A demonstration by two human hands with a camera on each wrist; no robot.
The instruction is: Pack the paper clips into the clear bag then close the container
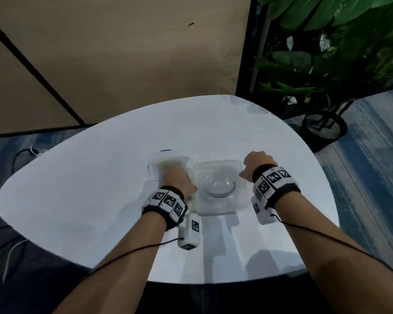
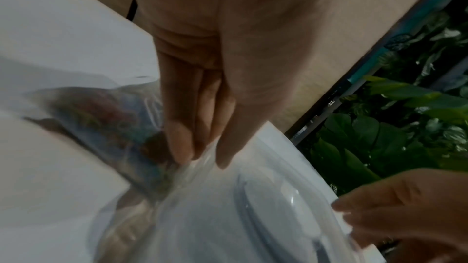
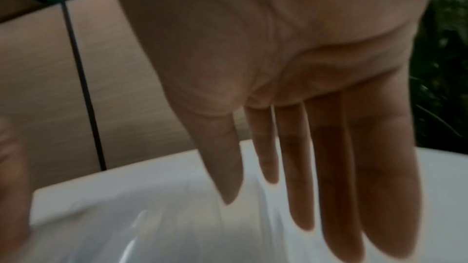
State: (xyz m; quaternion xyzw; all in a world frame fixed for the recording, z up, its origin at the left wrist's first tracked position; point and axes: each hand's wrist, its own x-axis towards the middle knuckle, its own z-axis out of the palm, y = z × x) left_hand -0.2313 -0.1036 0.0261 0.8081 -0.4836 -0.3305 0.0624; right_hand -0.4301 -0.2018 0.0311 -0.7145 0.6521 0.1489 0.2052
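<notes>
A clear bag [image 1: 168,160] lies on the white table [image 1: 77,189], holding coloured paper clips [image 2: 101,115] that show blurred through the plastic. My left hand [image 1: 176,177] is on it, thumb and fingers pinching a crinkled clear edge of the bag [image 2: 108,127] at the left hand's fingertips [image 2: 205,157]. Right beside it stands a clear square container [image 1: 218,189] with a domed top [image 2: 266,207]. My right hand [image 1: 255,163] is at the container's right rim. Its fingers hang straight and spread [image 3: 266,213] over the clear plastic [image 3: 126,237]; no grip shows.
A potted plant [image 1: 322,130] stands on the floor beyond the table's right side. A tan wall panel rises behind the table. Cables lie on the floor at the left [image 1: 23,152]. Wrist-band cords trail from both forearms.
</notes>
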